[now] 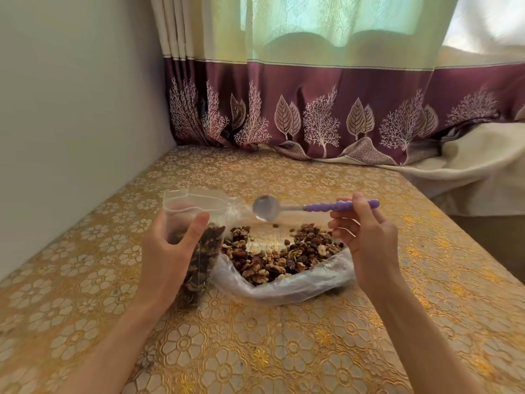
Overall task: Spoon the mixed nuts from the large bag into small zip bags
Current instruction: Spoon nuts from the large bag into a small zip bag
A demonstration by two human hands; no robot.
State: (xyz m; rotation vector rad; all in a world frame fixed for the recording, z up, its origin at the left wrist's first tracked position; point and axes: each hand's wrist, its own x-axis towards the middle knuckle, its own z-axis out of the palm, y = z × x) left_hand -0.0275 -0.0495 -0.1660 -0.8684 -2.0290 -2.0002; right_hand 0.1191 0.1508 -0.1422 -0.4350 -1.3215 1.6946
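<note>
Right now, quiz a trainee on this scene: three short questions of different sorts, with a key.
1. True or false: the spoon bowl is loaded with nuts.
2. Which hand holds the zip bag? A) left hand B) right hand C) neither
3. Fill in: the spoon's handle is coloured ____.

Key:
1. False; the bowl looks empty, held above the nuts in the large bag.
2. A; its fingers curl round the zip bag, which stands upright on the table and is partly filled.
3. Purple; the right hand pinches it.
</note>
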